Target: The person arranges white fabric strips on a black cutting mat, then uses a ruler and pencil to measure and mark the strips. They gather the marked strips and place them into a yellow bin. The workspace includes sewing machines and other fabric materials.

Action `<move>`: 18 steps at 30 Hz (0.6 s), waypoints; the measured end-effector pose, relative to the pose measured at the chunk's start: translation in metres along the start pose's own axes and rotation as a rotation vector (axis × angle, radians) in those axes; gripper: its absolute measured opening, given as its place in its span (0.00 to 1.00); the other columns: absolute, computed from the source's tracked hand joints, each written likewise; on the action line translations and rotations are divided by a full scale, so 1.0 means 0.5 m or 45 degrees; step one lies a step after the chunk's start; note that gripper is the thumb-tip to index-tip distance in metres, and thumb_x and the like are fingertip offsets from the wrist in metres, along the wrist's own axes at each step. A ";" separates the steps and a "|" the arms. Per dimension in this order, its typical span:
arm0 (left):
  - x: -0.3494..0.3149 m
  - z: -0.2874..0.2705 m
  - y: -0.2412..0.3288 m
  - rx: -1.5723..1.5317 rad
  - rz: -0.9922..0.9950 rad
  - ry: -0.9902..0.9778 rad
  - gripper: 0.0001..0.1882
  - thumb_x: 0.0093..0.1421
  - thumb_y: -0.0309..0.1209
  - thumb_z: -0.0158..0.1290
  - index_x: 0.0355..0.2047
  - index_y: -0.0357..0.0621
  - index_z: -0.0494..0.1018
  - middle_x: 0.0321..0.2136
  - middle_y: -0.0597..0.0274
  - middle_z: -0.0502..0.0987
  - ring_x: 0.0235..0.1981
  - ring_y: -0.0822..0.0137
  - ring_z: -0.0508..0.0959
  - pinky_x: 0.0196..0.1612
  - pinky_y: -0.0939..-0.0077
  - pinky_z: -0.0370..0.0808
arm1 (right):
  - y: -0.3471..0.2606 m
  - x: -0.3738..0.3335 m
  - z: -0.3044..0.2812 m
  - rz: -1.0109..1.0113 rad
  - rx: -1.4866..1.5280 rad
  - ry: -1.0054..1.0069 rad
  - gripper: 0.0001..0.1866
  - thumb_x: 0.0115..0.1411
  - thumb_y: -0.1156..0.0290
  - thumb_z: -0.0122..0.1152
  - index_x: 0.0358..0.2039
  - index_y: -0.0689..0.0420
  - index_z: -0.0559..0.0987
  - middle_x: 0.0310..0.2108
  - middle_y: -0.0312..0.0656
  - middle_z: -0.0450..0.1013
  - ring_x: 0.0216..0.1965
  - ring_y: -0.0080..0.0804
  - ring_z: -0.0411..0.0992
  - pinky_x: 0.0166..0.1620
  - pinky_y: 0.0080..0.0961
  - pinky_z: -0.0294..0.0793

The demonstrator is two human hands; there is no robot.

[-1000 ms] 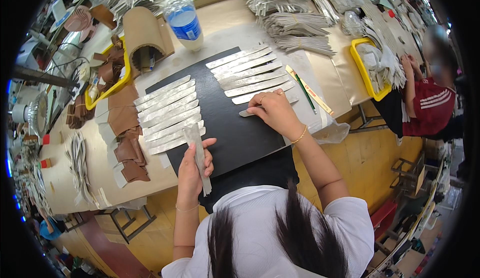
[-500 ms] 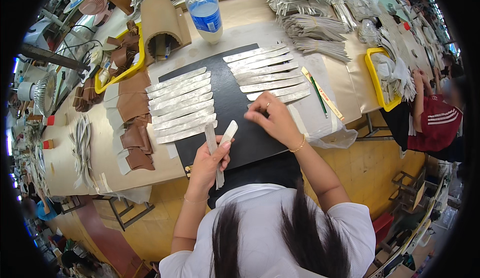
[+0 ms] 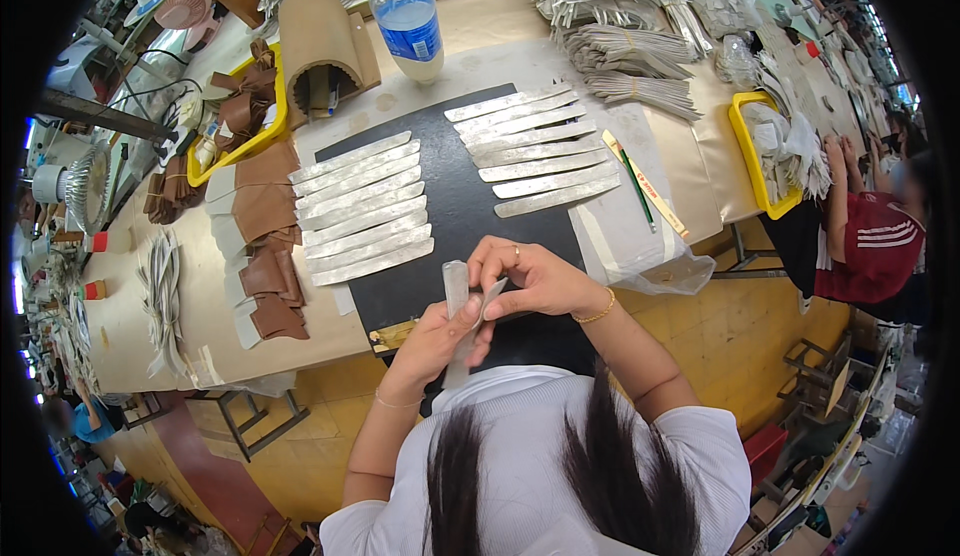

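Observation:
My left hand (image 3: 432, 341) is closed round several pale grey-white strips (image 3: 457, 286), which stand up past the thumb and hang below the palm. Against it, my right hand (image 3: 535, 281) pinches the upper end of one strip (image 3: 490, 296) between thumb and fingers. Both hands are above the near edge of a black board (image 3: 440, 171). On that board lie two slanted rows of similar strips, a left row (image 3: 365, 211) and a right row (image 3: 545, 146). The strips' lower ends are partly hidden by my fingers.
A green pencil (image 3: 638, 186) and a yellowish flat stick (image 3: 650, 191) lie right of the board. Brown leather pieces (image 3: 268, 276) are to the left, a water bottle (image 3: 410, 31) behind. Yellow baskets and strip bundles (image 3: 640, 51) stand farther out. A person in red (image 3: 880, 246) sits at right.
My right hand has come down and left from beside the right row to meet my left hand, and now grips a strip there. The held strips have tilted and shifted slightly.

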State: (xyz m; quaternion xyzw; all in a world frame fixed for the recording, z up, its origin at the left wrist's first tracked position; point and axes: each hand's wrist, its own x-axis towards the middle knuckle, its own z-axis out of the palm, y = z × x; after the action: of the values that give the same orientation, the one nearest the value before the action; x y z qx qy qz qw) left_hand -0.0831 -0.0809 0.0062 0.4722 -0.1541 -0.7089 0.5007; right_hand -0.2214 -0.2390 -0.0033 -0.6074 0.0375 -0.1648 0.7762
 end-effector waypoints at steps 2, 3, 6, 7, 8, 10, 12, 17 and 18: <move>0.006 0.008 -0.008 0.024 0.051 0.018 0.25 0.71 0.48 0.45 0.45 0.33 0.73 0.31 0.58 0.77 0.33 0.62 0.82 0.38 0.72 0.81 | -0.027 -0.015 -0.008 0.131 0.281 0.132 0.09 0.60 0.73 0.68 0.35 0.58 0.74 0.34 0.35 0.72 0.35 0.23 0.74 0.44 0.20 0.74; 0.007 0.009 -0.010 -0.006 0.097 0.061 0.25 0.71 0.48 0.45 0.45 0.32 0.73 0.31 0.58 0.77 0.34 0.63 0.82 0.39 0.73 0.80 | -0.044 -0.026 -0.016 0.198 0.423 0.195 0.09 0.61 0.73 0.66 0.36 0.57 0.74 0.33 0.36 0.72 0.33 0.25 0.75 0.43 0.21 0.75; 0.011 -0.005 -0.014 -0.078 0.137 0.142 0.26 0.72 0.46 0.45 0.47 0.29 0.73 0.34 0.57 0.76 0.34 0.65 0.82 0.36 0.76 0.80 | -0.106 -0.060 -0.071 0.125 0.359 0.431 0.07 0.62 0.73 0.63 0.38 0.58 0.74 0.29 0.40 0.76 0.26 0.27 0.76 0.34 0.22 0.77; 0.012 -0.017 -0.013 -0.066 0.129 0.130 0.26 0.72 0.46 0.45 0.47 0.29 0.73 0.34 0.57 0.76 0.34 0.66 0.82 0.35 0.76 0.80 | -0.140 -0.071 -0.089 0.243 0.164 0.534 0.05 0.61 0.75 0.62 0.36 0.58 0.75 0.28 0.40 0.76 0.24 0.25 0.75 0.30 0.21 0.76; 0.012 -0.028 -0.015 -0.052 0.123 0.123 0.26 0.72 0.46 0.45 0.48 0.28 0.73 0.34 0.57 0.75 0.33 0.66 0.82 0.34 0.77 0.79 | -0.155 -0.072 -0.102 0.359 -0.030 0.629 0.03 0.60 0.77 0.62 0.34 0.59 0.76 0.28 0.41 0.76 0.21 0.24 0.74 0.27 0.20 0.75; 0.018 -0.029 -0.015 -0.014 0.132 0.134 0.25 0.72 0.44 0.45 0.48 0.28 0.73 0.35 0.56 0.75 0.30 0.68 0.81 0.30 0.79 0.78 | -0.145 -0.046 -0.105 0.489 -0.657 0.614 0.06 0.60 0.70 0.65 0.33 0.59 0.78 0.25 0.40 0.77 0.24 0.27 0.76 0.29 0.23 0.75; 0.024 -0.018 -0.008 0.070 0.140 0.135 0.23 0.73 0.42 0.44 0.48 0.29 0.73 0.38 0.55 0.76 0.30 0.67 0.81 0.30 0.78 0.79 | -0.104 -0.028 -0.102 0.453 -1.195 0.557 0.11 0.57 0.63 0.68 0.28 0.57 0.79 0.23 0.39 0.77 0.26 0.34 0.77 0.31 0.28 0.74; 0.046 0.043 0.015 0.690 0.240 0.207 0.17 0.70 0.37 0.48 0.52 0.37 0.74 0.54 0.54 0.74 0.29 0.68 0.82 0.29 0.78 0.78 | -0.011 0.000 -0.092 0.377 -1.524 0.442 0.12 0.56 0.58 0.67 0.29 0.54 0.79 0.26 0.40 0.78 0.29 0.40 0.78 0.32 0.35 0.75; 0.053 0.054 0.014 0.899 0.319 0.216 0.17 0.69 0.35 0.50 0.52 0.39 0.74 0.57 0.54 0.72 0.29 0.68 0.83 0.29 0.77 0.78 | -0.003 0.000 -0.091 0.353 -1.566 0.441 0.12 0.56 0.59 0.67 0.29 0.54 0.79 0.26 0.40 0.78 0.29 0.40 0.78 0.32 0.35 0.75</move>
State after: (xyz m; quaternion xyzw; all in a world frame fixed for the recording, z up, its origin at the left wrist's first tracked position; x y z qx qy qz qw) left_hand -0.1030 -0.1138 0.0110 0.6500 -0.4032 -0.5041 0.4010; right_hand -0.2334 -0.2816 -0.0138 -0.8949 0.3275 -0.1071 0.2837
